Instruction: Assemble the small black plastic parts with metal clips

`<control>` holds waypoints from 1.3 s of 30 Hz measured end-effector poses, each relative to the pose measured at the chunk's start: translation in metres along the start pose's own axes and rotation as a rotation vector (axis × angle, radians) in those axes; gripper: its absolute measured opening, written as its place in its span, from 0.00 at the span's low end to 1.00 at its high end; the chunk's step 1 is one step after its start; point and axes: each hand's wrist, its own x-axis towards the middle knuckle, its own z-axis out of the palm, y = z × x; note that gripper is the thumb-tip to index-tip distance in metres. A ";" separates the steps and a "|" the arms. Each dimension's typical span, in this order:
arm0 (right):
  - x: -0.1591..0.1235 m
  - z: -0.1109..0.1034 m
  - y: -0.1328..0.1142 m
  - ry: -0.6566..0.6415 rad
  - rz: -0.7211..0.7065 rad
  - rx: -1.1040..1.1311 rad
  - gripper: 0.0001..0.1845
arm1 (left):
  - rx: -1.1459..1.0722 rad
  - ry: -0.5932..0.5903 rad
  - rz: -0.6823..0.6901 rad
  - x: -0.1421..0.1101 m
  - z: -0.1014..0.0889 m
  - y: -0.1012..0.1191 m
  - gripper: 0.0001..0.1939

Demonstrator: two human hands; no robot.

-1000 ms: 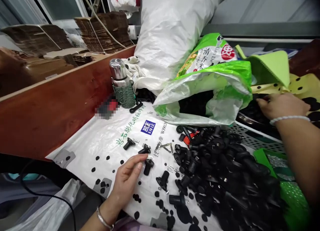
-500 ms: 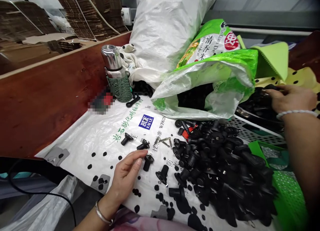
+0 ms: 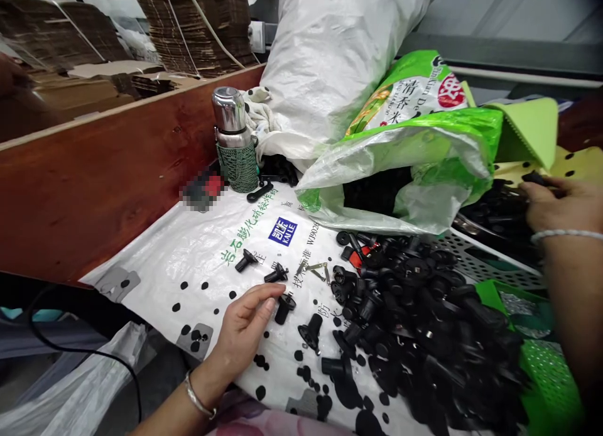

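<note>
My left hand (image 3: 247,326) rests over the white sheet, thumb slightly apart from the loosely bent fingers, with nothing visible between them. Just beyond its fingertips stands a black flanged plastic part (image 3: 285,309). Two similar black parts, one of them a flanged piece (image 3: 246,260), lie farther back, and another black part (image 3: 311,332) lies to the right. At the far right my right hand (image 3: 560,203) pinches a small dark plastic piece (image 3: 537,178) above a round container of black pieces (image 3: 499,203). A large heap of black plastic parts (image 3: 424,316) covers the sheet between the hands.
Thin metal strips (image 3: 318,271) lie left of the heap. Behind stand a steel flask (image 3: 235,147) in a green net and an open green-and-white bag (image 3: 400,141) with dark contents. A white perforated basket (image 3: 490,260) and green box (image 3: 549,373) sit right. A wooden board (image 3: 117,185) borders the left.
My right hand has lifted slightly from the container's black pieces, and a dark piece now shows in its fingers. My left hand stays beside the same black part. The view has shifted slightly.
</note>
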 end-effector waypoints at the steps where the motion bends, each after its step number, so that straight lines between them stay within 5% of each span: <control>1: 0.000 -0.006 -0.007 0.030 0.049 0.065 0.20 | -0.002 0.000 -0.002 0.000 0.000 0.000 0.12; 6: -0.033 -0.076 -0.070 0.023 0.082 0.394 0.22 | -0.012 -0.006 0.005 0.002 0.000 -0.002 0.11; 8: -0.067 -0.111 -0.107 -0.217 -0.161 0.603 0.20 | -0.028 -0.011 0.015 0.002 0.000 -0.001 0.12; 12: -0.142 -0.152 -0.175 -0.867 -0.837 0.610 0.14 | -0.069 -0.016 0.013 0.001 0.000 -0.001 0.12; 17: -0.197 -0.139 -0.215 -1.097 -1.122 0.371 0.15 | -0.101 -0.014 0.044 0.001 0.000 -0.002 0.11; 26: -0.202 -0.128 -0.222 -1.219 -1.043 0.416 0.28 | -0.127 -0.028 0.054 0.001 -0.001 -0.003 0.11; 32: -0.168 -0.133 -0.207 -1.199 -0.718 0.605 0.19 | -0.133 -0.027 0.049 0.000 -0.001 -0.004 0.11; 39: -0.149 -0.143 -0.188 -1.130 -0.658 0.505 0.16 | -0.134 -0.009 0.056 -0.002 -0.002 -0.004 0.11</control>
